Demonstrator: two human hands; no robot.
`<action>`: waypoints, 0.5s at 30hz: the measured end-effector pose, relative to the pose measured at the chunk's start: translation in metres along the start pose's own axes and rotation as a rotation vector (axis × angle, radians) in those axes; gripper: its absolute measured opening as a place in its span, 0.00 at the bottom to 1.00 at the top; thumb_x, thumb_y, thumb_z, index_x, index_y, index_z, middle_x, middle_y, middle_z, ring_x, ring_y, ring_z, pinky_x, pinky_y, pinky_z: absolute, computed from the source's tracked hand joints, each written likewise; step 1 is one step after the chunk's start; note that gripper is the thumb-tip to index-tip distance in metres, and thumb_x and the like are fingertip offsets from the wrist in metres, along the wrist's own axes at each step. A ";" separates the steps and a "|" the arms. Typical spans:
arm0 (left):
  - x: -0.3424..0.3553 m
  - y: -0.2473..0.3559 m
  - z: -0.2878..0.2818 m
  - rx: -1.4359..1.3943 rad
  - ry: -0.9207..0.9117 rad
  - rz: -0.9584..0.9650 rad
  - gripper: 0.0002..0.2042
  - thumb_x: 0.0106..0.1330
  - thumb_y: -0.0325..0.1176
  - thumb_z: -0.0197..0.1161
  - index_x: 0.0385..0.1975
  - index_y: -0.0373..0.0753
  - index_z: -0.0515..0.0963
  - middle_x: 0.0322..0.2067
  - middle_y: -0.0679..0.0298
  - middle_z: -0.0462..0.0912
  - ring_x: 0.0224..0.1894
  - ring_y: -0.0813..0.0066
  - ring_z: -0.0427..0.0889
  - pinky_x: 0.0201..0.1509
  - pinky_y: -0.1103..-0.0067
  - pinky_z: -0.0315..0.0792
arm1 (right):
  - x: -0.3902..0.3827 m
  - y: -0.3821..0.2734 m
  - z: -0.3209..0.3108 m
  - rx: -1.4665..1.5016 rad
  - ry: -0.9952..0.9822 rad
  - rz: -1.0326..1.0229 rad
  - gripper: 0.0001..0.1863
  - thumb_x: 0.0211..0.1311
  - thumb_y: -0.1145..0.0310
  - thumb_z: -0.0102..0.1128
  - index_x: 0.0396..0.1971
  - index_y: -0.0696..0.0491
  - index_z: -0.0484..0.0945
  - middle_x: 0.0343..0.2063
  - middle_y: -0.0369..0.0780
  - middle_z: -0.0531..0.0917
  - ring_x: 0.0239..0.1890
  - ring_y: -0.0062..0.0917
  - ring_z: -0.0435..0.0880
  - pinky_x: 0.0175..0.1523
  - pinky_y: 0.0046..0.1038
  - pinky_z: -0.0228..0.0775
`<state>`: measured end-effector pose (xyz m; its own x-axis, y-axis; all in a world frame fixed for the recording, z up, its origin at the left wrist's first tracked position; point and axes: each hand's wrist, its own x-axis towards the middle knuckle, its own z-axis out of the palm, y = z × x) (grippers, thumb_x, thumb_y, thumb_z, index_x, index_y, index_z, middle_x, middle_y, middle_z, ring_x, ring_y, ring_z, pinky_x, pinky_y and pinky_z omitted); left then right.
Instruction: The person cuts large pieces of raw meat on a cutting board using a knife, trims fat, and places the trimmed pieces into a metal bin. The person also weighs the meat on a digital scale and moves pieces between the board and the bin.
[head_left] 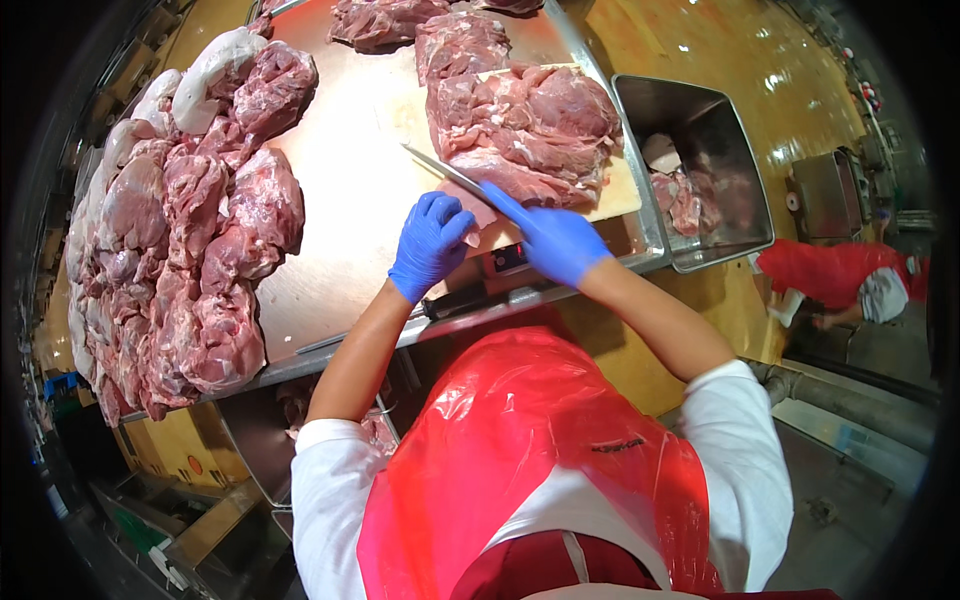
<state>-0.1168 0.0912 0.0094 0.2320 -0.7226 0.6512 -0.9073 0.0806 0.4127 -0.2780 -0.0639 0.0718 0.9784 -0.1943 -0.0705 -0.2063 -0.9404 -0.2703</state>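
A boning knife (432, 163) is in my blue-gloved right hand (562, 243), the index finger stretched along it and the blade pointing up and left. Its blade lies over the near left edge of a large slab of raw meat (535, 125) on the pale cutting board (625, 190). My left hand (432, 240), also gloved in blue, has its fingers curled on a smaller flap of meat (470, 208) at the board's near left corner. Whether that flap is still joined to the slab I cannot tell.
A big heap of raw meat (190, 230) covers the table's left side, with more pieces (385, 22) at the far edge. A metal bin (740, 170) holding meat stands right. A dark-handled tool (455, 300) lies near the front edge. Another person (835, 275) is at the right.
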 end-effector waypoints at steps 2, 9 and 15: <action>-0.004 -0.007 -0.005 -0.060 0.062 -0.097 0.13 0.42 0.20 0.65 0.28 0.43 0.75 0.32 0.59 0.74 0.38 0.56 0.76 0.42 0.69 0.73 | -0.044 0.001 -0.026 -0.062 -0.261 0.102 0.49 0.55 0.78 0.53 0.75 0.31 0.44 0.29 0.49 0.82 0.28 0.45 0.84 0.33 0.46 0.77; 0.011 0.037 -0.050 -0.760 0.429 -0.627 0.10 0.47 0.15 0.59 0.25 0.38 0.72 0.31 0.64 0.76 0.35 0.74 0.76 0.41 0.79 0.73 | 0.022 0.006 -0.003 0.051 -0.142 0.020 0.42 0.60 0.76 0.50 0.74 0.39 0.48 0.37 0.55 0.82 0.37 0.48 0.84 0.41 0.45 0.78; -0.201 0.032 -0.214 -0.191 0.886 -1.141 0.15 0.56 0.21 0.57 0.45 0.30 0.72 0.38 0.59 0.76 0.35 0.71 0.79 0.39 0.73 0.80 | 0.025 0.096 -0.052 0.705 0.179 -0.078 0.30 0.68 0.59 0.57 0.68 0.51 0.64 0.29 0.39 0.83 0.30 0.22 0.81 0.37 0.28 0.75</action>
<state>-0.1173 0.3857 0.0276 0.9797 0.1911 0.0598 -0.0420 -0.0959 0.9945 -0.2725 -0.1738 0.0943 0.9654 -0.2336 0.1158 -0.0370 -0.5622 -0.8262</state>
